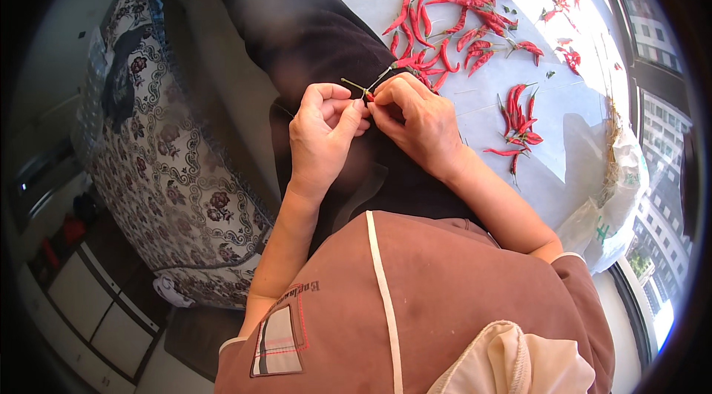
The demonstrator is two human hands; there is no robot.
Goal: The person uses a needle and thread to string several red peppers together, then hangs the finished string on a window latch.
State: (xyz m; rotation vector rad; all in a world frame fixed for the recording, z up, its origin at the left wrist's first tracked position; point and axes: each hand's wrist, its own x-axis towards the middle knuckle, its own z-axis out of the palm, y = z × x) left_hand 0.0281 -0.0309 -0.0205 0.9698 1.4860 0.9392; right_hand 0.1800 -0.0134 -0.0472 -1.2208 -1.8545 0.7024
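Note:
Over the dark trousers (328, 26), both hands meet at a small red chili pepper with a green stem (352, 84). My right hand (414, 118) pinches the pepper's red body (370, 96) between thumb and fingers; most of it is hidden. A pale thread (379, 79) runs from the stem toward a bunch of red chili peppers (423, 64) just beyond my right hand. My left hand (325, 127) has its thumb tip against its fingers at the thread, just beside the stem. What lies inside its curled fingers is hidden.
Many red chilies (461, 1) lie on a pale sheet (473, 110), with a smaller pile (520, 116) at right. A white plastic bag (623, 199) with dry stalks stands by the window (662, 132). On the left is a sofa with a floral cover (183, 171).

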